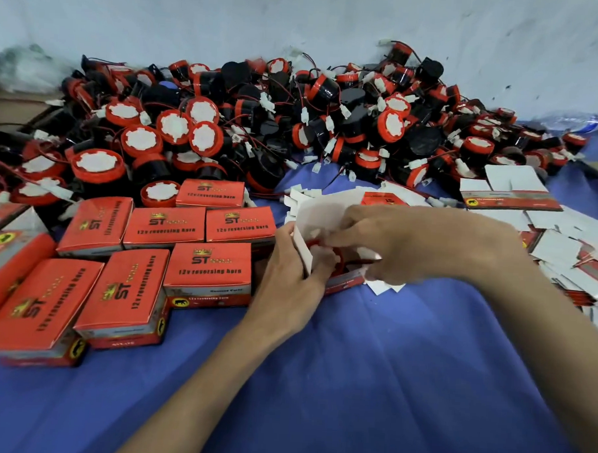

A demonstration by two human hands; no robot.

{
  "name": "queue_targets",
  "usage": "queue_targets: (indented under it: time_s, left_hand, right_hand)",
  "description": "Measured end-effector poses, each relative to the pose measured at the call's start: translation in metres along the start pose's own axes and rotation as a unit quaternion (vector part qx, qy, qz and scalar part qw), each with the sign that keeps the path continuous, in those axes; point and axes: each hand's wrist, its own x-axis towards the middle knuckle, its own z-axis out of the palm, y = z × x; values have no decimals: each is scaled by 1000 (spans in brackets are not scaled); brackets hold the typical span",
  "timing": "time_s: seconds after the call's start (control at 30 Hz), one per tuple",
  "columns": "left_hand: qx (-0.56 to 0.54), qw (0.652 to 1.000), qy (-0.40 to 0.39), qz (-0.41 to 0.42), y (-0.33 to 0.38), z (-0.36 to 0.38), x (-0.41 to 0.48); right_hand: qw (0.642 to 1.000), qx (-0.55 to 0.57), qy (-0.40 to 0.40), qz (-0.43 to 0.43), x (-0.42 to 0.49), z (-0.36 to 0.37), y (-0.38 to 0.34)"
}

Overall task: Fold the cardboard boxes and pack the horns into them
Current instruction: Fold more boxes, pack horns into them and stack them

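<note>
I see my left hand point(288, 277) pinching the open box's point(320, 220) white flap; right hand point(423, 245), fingers curled, presses a red horn point(327, 253) inside.

red boxes point(210, 268) with black lettering, red-and-black horns point(205, 138), blue cloth point(369, 383)

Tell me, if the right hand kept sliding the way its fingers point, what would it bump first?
Probably the open box its fingers are already at, then the left hand gripping it; the closed boxes lie beyond.
</note>
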Motion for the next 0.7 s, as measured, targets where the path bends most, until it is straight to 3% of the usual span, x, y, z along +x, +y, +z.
queue_targets:
  time_s: [0.13,0.3,0.43,0.57,0.7]
  left_hand:
    - [32,999,5,-42,1,1,5]
    - [44,997,16,-57,4,1,6]
    - [50,998,6,-48,9,0,5]
    - [60,998,1,-23,9,0,4]
    - [54,998,-1,-14,7,0,6]
  right_hand:
    - [993,-18,92,65,-25,-13,20]
    - [994,74,64,55,-26,-22,28]
    - [969,139,202,21,-9,-20,14]
    - [959,86,271,9,10,-5,-7]
    - [965,61,257,2,14,5,-20]
